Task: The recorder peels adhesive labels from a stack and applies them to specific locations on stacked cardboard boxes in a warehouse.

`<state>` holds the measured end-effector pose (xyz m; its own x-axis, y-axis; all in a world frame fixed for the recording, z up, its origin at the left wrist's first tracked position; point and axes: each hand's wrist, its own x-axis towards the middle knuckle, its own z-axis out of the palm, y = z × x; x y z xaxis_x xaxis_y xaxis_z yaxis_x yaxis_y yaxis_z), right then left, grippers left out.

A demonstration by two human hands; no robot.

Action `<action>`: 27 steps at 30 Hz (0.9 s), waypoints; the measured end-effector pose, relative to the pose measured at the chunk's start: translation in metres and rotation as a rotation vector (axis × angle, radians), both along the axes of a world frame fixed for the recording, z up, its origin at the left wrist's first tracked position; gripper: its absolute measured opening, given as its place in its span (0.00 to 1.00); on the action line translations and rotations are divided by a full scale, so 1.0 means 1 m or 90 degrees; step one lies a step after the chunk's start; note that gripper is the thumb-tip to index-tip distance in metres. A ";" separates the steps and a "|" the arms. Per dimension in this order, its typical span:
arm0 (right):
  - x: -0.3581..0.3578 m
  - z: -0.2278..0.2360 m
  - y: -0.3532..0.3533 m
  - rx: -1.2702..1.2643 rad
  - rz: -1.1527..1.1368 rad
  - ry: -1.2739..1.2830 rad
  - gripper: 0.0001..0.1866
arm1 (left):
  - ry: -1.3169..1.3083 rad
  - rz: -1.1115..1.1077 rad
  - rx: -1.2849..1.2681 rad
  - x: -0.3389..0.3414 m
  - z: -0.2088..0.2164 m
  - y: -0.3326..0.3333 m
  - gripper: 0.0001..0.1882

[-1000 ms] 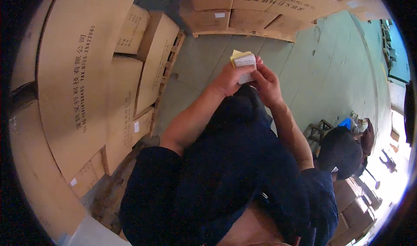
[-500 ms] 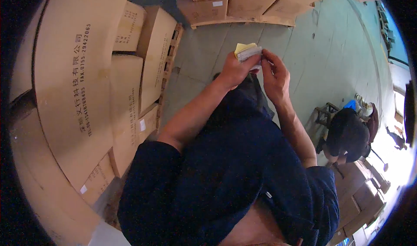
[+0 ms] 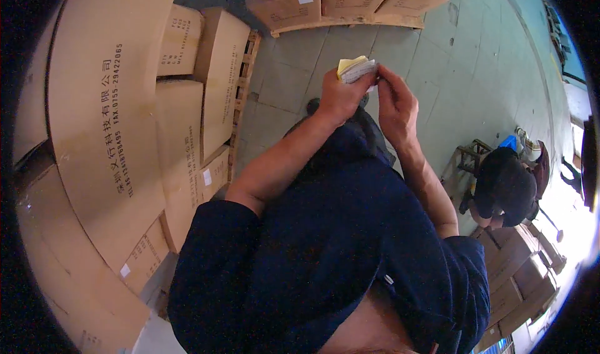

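A small sheaf of paper slips (image 3: 358, 73), white in front with yellow sheets behind, is gripped in my left hand (image 3: 340, 96). That hand is closed, its thumb lying across the lower part of the sheaf. At the sheaf's right edge is my right hand (image 3: 399, 107), raised with thumb and fingertips pinched together on the corner of the slips. The exact contact of those fingertips is partly hidden. Both hands are out in front of my body, above the floor.
Large cardboard cartons (image 3: 115, 129) are stacked on a wooden pallet (image 3: 245, 73) along my left. More cartons (image 3: 353, 5) stand on a pallet ahead. A person in dark clothes (image 3: 506, 182) bends at the right, beside a wooden stool (image 3: 472, 156) and further cartons (image 3: 522, 285).
The slips have tilted slightly, their right end rising, and the yellow sheets stand a little more apart. Both hands stay nearly in place. The person at the right has shifted slightly.
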<state>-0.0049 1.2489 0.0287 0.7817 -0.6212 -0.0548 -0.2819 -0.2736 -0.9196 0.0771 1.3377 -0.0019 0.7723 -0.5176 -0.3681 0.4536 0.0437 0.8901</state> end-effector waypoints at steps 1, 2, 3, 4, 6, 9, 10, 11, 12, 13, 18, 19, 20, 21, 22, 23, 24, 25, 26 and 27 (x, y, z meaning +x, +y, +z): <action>0.000 0.002 -0.001 -0.016 0.003 0.012 0.13 | -0.060 -0.001 0.035 -0.001 0.000 -0.001 0.09; 0.000 -0.001 -0.002 -0.015 0.004 0.013 0.13 | -0.059 0.001 0.036 -0.001 0.001 -0.001 0.09; 0.000 -0.004 -0.003 -0.006 -0.001 -0.001 0.13 | -0.058 -0.001 0.039 -0.001 0.005 -0.002 0.10; 0.000 -0.005 -0.004 0.004 -0.006 -0.015 0.14 | -0.058 -0.003 0.042 -0.002 0.007 -0.003 0.11; 0.000 0.001 -0.005 0.005 -0.005 -0.005 0.14 | -0.062 0.004 0.028 -0.004 0.005 -0.006 0.11; 0.002 0.002 -0.007 0.011 -0.003 0.004 0.14 | -0.082 0.012 0.029 -0.004 0.004 -0.007 0.11; 0.003 0.002 -0.008 0.016 -0.003 0.004 0.14 | -0.097 0.012 0.044 -0.004 0.004 -0.008 0.10; 0.003 0.002 -0.009 0.016 -0.003 0.005 0.14 | -0.096 0.012 0.044 -0.004 0.004 -0.008 0.10; 0.003 0.003 -0.009 0.021 -0.004 0.018 0.14 | -0.104 0.007 0.055 -0.004 0.004 -0.007 0.10; 0.004 0.003 -0.009 0.026 -0.006 0.031 0.14 | -0.113 0.001 0.066 -0.003 0.003 -0.007 0.10; 0.003 -0.002 -0.008 0.065 -0.012 0.006 0.14 | -0.114 0.014 0.056 -0.005 0.003 -0.009 0.10; 0.003 -0.002 -0.007 0.079 -0.015 0.000 0.14 | -0.112 0.019 0.066 -0.005 0.004 -0.009 0.10; 0.003 -0.003 -0.006 0.078 -0.017 0.000 0.14 | -0.112 0.018 0.065 -0.006 0.005 -0.009 0.10; 0.003 -0.004 -0.005 0.085 -0.023 -0.003 0.14 | -0.125 0.021 0.080 -0.006 0.005 -0.010 0.10; 0.003 -0.005 -0.003 0.092 -0.030 -0.006 0.14 | -0.138 0.023 0.094 -0.006 0.005 -0.010 0.10; 0.002 -0.006 -0.002 0.091 -0.032 -0.006 0.14 | -0.139 0.021 0.093 -0.007 0.006 -0.011 0.10; 0.002 -0.007 0.000 0.056 -0.030 0.005 0.14 | -0.171 0.035 0.120 -0.008 0.006 -0.012 0.09; 0.002 -0.008 0.002 0.020 -0.029 0.016 0.15 | -0.204 0.048 0.146 -0.009 0.006 -0.013 0.09; 0.003 -0.009 0.004 0.019 -0.031 0.015 0.15 | -0.205 0.046 0.144 -0.010 0.005 -0.014 0.09; 0.003 -0.011 0.006 0.032 -0.034 -0.002 0.15 | -0.216 0.074 0.137 -0.011 0.004 -0.015 0.09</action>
<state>-0.0014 1.2547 0.0174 0.7477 -0.6586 -0.0845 -0.2914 -0.2112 -0.9330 0.0659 1.3226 0.0024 0.9171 -0.3588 -0.1738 0.1367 -0.1265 0.9825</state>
